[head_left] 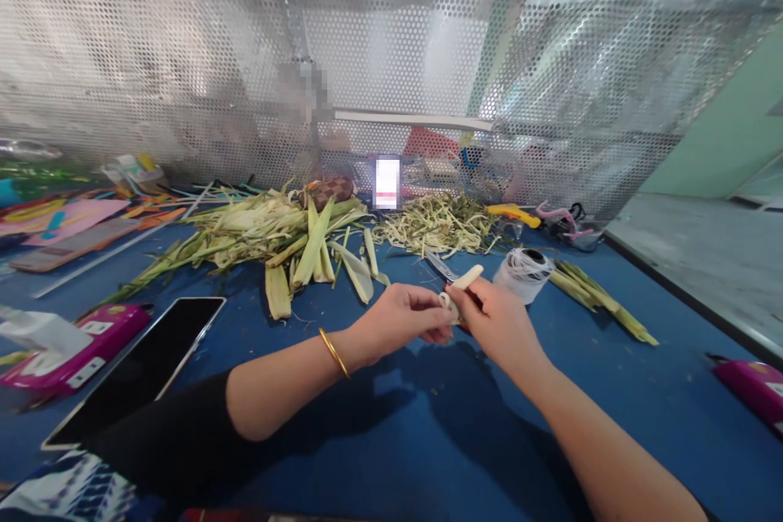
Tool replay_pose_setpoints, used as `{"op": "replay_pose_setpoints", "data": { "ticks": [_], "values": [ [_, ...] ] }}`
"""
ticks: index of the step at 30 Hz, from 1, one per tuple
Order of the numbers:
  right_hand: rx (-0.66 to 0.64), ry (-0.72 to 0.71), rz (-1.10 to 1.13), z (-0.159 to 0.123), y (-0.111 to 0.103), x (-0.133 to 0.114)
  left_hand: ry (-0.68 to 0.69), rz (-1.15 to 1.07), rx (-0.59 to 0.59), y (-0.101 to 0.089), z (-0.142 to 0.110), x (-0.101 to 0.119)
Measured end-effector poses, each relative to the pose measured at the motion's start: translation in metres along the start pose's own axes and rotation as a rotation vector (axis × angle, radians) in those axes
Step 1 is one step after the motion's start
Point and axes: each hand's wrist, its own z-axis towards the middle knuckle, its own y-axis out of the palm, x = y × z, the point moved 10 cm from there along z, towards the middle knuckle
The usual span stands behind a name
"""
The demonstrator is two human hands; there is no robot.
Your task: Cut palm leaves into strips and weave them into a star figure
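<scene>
My left hand (407,314), with a gold bangle at the wrist, pinches one end of a pale husk strip (468,277) between thumb and fingers. The strip curls into a small loop at my left fingertips. My right hand (498,330) grips the same strip, and its flat end sticks up past the thumb. Both hands are close together above the blue table. Just behind them lie scissors (439,266), their handles partly hidden by the hands. A spool of white thread (524,273) stands beyond my right hand.
Green husks (278,298) lie heaped behind my left hand, and shredded strips (437,224) lie further back. Husk stalks (603,302) are at right. A tablet (143,359) and a magenta power strip (107,342) lie at left. A perforated metal screen (391,41) closes the back.
</scene>
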Motion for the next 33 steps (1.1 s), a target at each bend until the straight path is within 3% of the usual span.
{"op": "replay_pose_setpoints", "data": {
  "ticks": [5,8,11,15,18,21,24,29,33],
  "values": [
    [-0.072,0.030,0.123,0.000,0.007,0.002,0.032,0.113,0.109,-0.006,-0.001,0.000],
    [0.082,-0.070,0.163,0.002,-0.018,-0.006,-0.044,-0.029,0.177,-0.016,-0.001,-0.006],
    [0.206,-0.309,0.022,-0.002,-0.041,-0.029,-0.098,-0.196,0.219,-0.026,-0.001,-0.008],
    [0.153,-0.549,-0.296,-0.009,-0.030,-0.054,-0.106,-0.275,0.214,-0.029,-0.001,-0.007],
    [0.145,-0.578,-0.433,-0.014,-0.020,-0.061,-0.115,-0.274,0.249,-0.032,0.000,-0.011],
    [0.117,-0.548,-0.411,-0.017,-0.012,-0.063,-0.097,-0.261,0.311,-0.039,0.000,-0.013],
    [0.015,-0.360,-0.146,-0.011,-0.004,-0.045,-0.067,-0.255,0.337,-0.042,0.002,-0.014],
    [-0.265,0.314,0.570,-0.008,0.037,0.017,-0.025,-0.248,0.380,-0.047,0.000,-0.008],
    [-0.222,0.684,1.120,-0.020,0.058,0.033,-0.013,-0.208,0.307,-0.038,0.001,-0.003]
  ]
}}
